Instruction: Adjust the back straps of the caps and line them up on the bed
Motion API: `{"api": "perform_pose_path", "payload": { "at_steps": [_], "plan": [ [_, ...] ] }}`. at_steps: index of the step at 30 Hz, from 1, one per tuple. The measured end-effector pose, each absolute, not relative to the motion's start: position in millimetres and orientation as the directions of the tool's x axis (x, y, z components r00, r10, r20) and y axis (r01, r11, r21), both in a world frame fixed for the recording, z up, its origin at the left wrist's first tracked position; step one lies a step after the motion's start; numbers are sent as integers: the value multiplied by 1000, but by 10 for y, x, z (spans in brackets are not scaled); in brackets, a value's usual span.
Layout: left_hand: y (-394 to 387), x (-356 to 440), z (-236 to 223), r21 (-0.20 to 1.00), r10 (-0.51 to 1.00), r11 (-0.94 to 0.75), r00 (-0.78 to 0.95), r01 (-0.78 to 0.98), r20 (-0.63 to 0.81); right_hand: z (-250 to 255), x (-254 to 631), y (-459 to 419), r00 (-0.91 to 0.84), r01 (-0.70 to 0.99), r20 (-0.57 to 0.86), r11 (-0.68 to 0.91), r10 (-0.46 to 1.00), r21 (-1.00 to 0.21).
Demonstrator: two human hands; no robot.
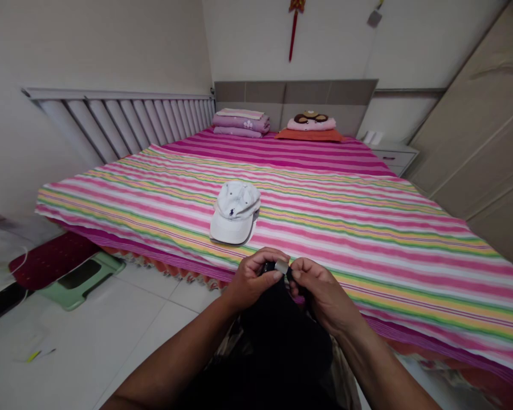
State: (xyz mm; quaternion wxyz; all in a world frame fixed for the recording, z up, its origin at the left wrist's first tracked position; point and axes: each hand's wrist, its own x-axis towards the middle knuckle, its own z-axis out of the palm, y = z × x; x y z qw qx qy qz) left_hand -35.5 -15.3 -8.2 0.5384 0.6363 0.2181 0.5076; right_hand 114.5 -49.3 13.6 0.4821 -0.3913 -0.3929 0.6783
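Observation:
A black strap with a flat silver buckle-like piece is between my two hands, just in front of my body. My left hand pinches it, thumb on the near side of the silver piece. My right hand has its fingers curled round the dark part at the right. Most of the strap is hidden by my fingers and blends into my black clothing. Beyond my hands, a white cap with a small dark logo lies on the bed, brim towards me, touched by neither hand.
The bed's striped sheet spreads ahead, with folded purple bedding and a pink pillow stack at the headboard. White rails line the left side. A green stool stands on the tiled floor; a white nightstand is at right.

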Motion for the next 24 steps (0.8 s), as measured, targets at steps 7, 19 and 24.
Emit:
{"api": "perform_pose_path", "payload": {
  "at_steps": [7, 19, 24],
  "plan": [
    [-141, -359, -71, 915, 828, -343, 391, -213, 402, 169, 1179, -483, -236, -282, -142, -208, 961, -936],
    [-112, -363, -35, 910, 798, -325, 443, -255, 409, 170, 1201, -511, -261, -333, -183, -266, 948, -905],
    [-115, -369, -9, 898, 776, -381, 451, -221, 441, 166, 1190, -498, -231, -301, -136, -204, 963, -931]
  ]
}}
